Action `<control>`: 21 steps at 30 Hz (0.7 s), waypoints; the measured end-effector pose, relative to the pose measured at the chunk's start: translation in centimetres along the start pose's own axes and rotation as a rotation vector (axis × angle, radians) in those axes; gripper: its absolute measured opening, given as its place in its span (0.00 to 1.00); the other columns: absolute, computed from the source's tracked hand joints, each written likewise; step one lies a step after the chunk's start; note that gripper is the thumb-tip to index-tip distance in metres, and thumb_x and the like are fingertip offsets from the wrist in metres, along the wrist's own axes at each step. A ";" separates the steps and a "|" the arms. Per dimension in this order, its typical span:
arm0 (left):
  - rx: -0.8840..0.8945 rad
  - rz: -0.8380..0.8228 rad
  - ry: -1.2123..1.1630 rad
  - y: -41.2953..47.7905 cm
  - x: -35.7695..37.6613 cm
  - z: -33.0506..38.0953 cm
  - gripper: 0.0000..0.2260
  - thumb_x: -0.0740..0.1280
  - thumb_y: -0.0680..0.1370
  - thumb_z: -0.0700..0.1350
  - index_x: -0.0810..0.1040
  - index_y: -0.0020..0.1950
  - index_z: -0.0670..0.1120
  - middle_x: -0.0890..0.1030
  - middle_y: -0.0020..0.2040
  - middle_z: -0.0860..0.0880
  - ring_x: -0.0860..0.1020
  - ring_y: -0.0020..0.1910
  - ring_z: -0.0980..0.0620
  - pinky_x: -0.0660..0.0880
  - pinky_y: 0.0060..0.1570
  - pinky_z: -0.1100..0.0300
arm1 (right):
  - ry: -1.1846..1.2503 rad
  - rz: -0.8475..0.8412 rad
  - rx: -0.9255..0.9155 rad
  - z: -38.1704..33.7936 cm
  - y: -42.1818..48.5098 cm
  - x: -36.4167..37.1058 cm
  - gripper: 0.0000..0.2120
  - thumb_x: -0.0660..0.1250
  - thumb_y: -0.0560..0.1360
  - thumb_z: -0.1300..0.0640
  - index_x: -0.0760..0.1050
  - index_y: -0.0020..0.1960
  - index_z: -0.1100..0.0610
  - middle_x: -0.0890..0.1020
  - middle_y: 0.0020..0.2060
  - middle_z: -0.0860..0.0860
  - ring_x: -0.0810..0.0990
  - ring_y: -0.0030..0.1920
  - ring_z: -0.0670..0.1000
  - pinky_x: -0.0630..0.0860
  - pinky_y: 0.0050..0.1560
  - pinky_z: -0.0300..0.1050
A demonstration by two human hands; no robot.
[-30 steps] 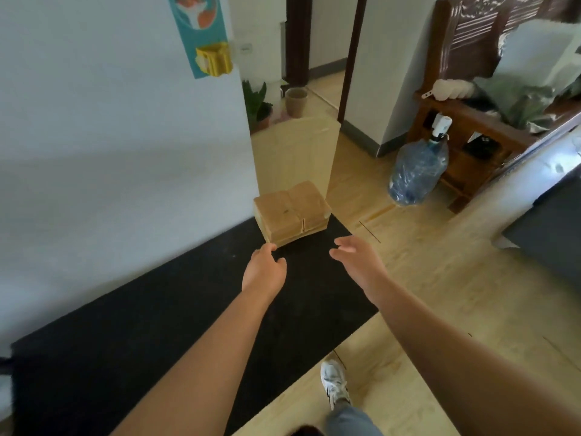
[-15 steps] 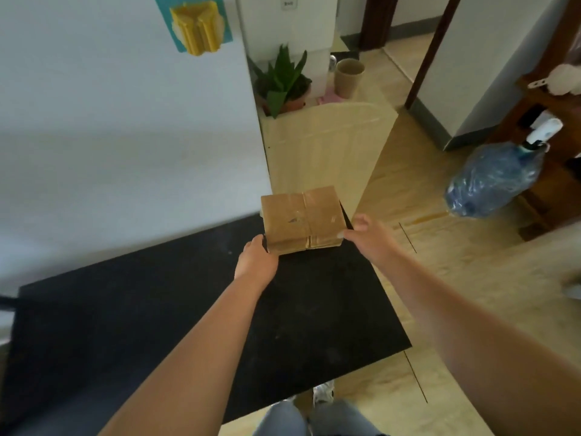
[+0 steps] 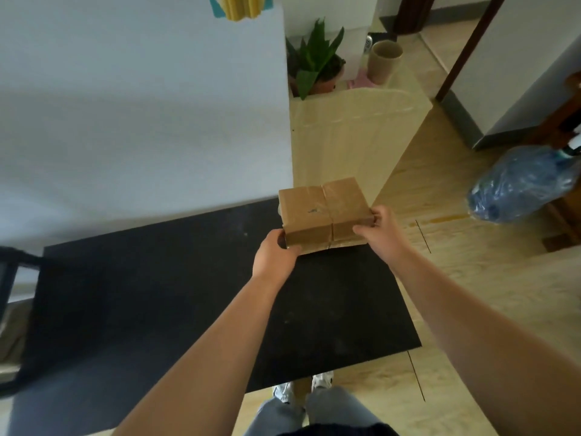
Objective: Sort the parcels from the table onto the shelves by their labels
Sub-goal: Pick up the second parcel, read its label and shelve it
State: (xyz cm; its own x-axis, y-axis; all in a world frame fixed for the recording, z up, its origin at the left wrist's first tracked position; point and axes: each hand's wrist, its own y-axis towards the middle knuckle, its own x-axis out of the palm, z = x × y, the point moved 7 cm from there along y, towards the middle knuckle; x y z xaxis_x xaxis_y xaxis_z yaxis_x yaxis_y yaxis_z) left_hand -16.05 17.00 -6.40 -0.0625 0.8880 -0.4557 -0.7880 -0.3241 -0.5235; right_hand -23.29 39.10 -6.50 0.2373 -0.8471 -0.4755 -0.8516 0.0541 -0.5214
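Wide black matte desk (image 3: 157, 309) against a pale blue-white wall (image 3: 141, 105), nearly all of its top bare in this view. Beyond its far right corner, an upright pale wooden panel (image 3: 345, 143), and behind that a green potted plant (image 3: 314, 61) and a tan paper cup (image 3: 384, 61) on the floor. Off to the right on the wood floor, a blue translucent water jug (image 3: 522, 184) lying on its side.

At the desk's far right corner, a flat square brown cardboard parcel bound with clear tape (image 3: 323, 209), gripped from both sides. Left hand (image 3: 275, 258) under and around the near left corner, fingers curled out of sight beneath it. Right hand (image 3: 380, 229) clamped on the near right edge, fingers (image 3: 366, 229) wrapped over the front face, thumb on top. Near edge seemingly tilted up off the desk; whether the far edge rests on it, impossible to tell.

Step in hand, by the look of it: pick-up of one parcel. No readable label on the upper face, only a small dark mark. Next move likely to call for lifting clear, turning to find the label, then carrying to shelves not visible here. No other parcels visible on the desk.
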 end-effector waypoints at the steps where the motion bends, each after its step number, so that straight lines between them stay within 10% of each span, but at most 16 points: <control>1: -0.001 0.025 -0.034 -0.4 -0.4 -0.3 0.23 0.69 0.79 0.46 0.70 0.74 0.48 0.78 0.67 0.50 0.75 0.52 0.55 0.70 0.39 0.64 | -0.014 0.013 -0.014 -0.4 -0.4 -0.1 0.27 0.70 0.77 0.57 0.64 0.73 0.56 0.76 0.56 0.50 0.77 0.50 0.50 0.73 0.46 0.44; 5: 0.005 0.102 -0.187 -2.1 -2.2 -1.2 0.21 0.71 0.79 0.44 0.70 0.71 0.48 0.78 0.65 0.49 0.77 0.55 0.52 0.73 0.49 0.58 | -0.032 0.037 -0.087 -2.6 -2.7 -0.1 0.26 0.71 0.77 0.53 0.65 0.71 0.55 0.76 0.55 0.50 0.75 0.47 0.47 0.68 0.37 0.39; 11: 0.040 0.251 -0.246 -3.4 -6.4 -2.5 0.20 0.67 0.81 0.43 0.72 0.74 0.50 0.79 0.64 0.50 0.78 0.59 0.50 0.75 0.56 0.56 | -0.091 0.025 -0.106 -3.7 -5.4 2.9 0.26 0.70 0.76 0.45 0.67 0.69 0.56 0.76 0.55 0.51 0.76 0.51 0.51 0.75 0.49 0.47; 21: 0.013 0.258 0.104 -2.6 -7.2 -4.5 0.25 0.66 0.81 0.48 0.67 0.79 0.51 0.75 0.71 0.47 0.76 0.66 0.46 0.73 0.53 0.56 | -0.163 -0.080 -0.005 -0.2 -6.8 6.6 0.31 0.70 0.77 0.49 0.62 0.75 0.54 0.75 0.67 0.56 0.79 0.62 0.57 0.80 0.58 0.51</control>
State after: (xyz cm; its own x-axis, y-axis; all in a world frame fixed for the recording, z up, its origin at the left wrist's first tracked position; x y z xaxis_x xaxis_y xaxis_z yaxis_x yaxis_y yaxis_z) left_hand -10.83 9.96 -4.98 -0.1995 0.7381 -0.6445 -0.7621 -0.5303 -0.3715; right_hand -16.04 33.08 -5.95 0.3761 -0.7519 -0.5415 -0.8294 -0.0127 -0.5585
